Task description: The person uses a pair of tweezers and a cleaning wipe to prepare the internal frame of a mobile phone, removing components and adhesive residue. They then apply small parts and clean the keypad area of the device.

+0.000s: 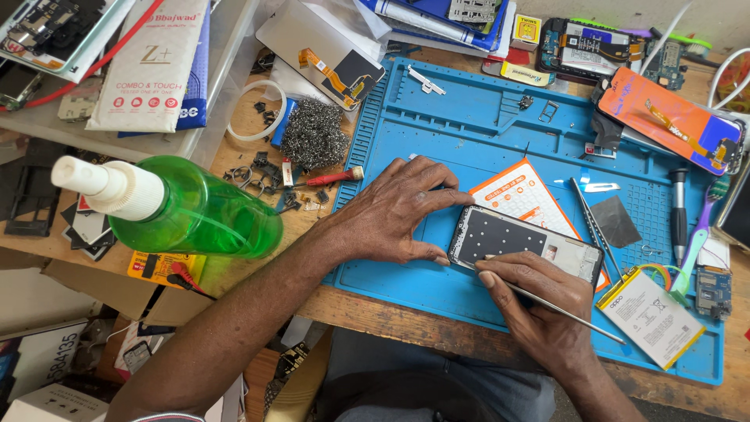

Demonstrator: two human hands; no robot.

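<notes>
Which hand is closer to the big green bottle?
The left hand. It rests on the blue mat, steadying the phone frame, just right of the green bottle in the picture. The right hand is farther off, holding a thin metal tool.

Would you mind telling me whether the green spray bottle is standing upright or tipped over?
Tipped: the green spray bottle lies on its side left of the blue mat, its white nozzle pointing left.

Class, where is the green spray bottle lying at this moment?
In the head view, the green spray bottle lies on its side, left of the blue mat, beside the left hand.
</notes>
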